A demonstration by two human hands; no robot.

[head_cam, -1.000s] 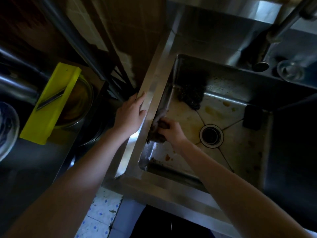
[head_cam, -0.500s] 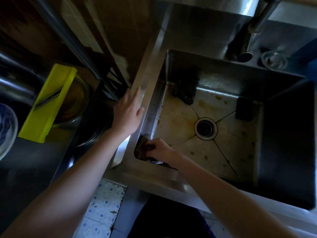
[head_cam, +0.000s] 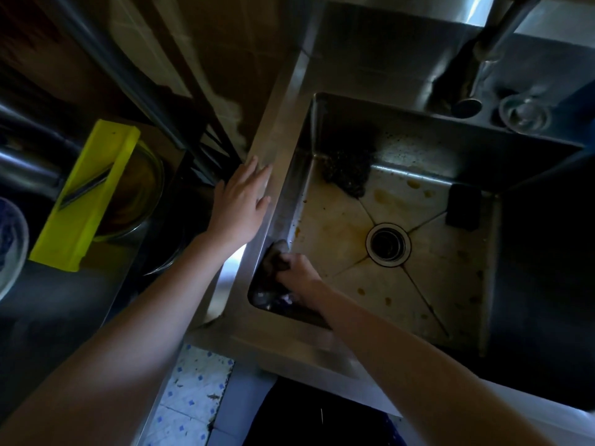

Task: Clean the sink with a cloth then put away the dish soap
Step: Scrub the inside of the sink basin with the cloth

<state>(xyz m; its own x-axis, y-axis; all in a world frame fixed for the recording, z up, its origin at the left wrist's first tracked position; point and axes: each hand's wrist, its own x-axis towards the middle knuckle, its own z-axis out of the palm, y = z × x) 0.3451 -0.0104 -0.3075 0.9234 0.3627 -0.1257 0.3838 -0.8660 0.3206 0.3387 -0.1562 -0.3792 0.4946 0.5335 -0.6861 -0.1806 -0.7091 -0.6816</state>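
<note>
The dark cloth (head_cam: 272, 260) is bunched in the near left corner of the sink (head_cam: 418, 146), against the wall. The right hand (head_cam: 297, 275) curls its fingers round it, likely to rub there. The left hand (head_cam: 241, 204) lies flat, fingers spread, on the rim, probably to steady the person. Brown spots dot the steel bottom around the drain (head_cam: 388, 242). The room is dim. No soap bottle shows clearly.

In view are:
- one square stainless-steel sink (head_cam: 277, 149)
- one round metal drain (head_cam: 388, 243)
- one dark crumpled cloth (head_cam: 272, 262)
- one dark rectangular block (head_cam: 463, 207)
- one metal tap (head_cam: 492, 37)
- one yellow plastic slicer (head_cam: 87, 194)
- one round glass bowl (head_cam: 146, 188)
- one blue-patterned dish (head_cam: 9, 246)
- two bare hands: left hand (head_cam: 241, 204), right hand (head_cam: 299, 275)
</note>
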